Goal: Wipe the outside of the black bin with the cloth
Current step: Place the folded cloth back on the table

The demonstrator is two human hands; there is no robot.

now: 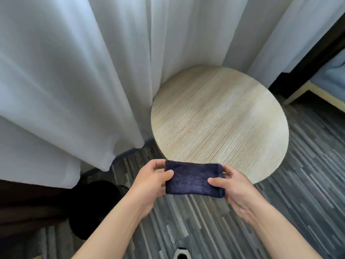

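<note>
A folded dark blue cloth (192,179) is held flat between both hands, just in front of the round table's near edge. My left hand (149,181) pinches its left side and my right hand (237,186) pinches its right side. The black bin (93,206) stands on the floor at the lower left, below the curtain hem and left of my left forearm. Its shape is dark and hard to make out.
A round light-wood table (220,116) stands ahead on striped grey carpet (298,174). White curtains (74,71) hang across the left and back. A dark wooden surface (24,202) lies at the far left. A bed frame (317,92) shows at the right edge.
</note>
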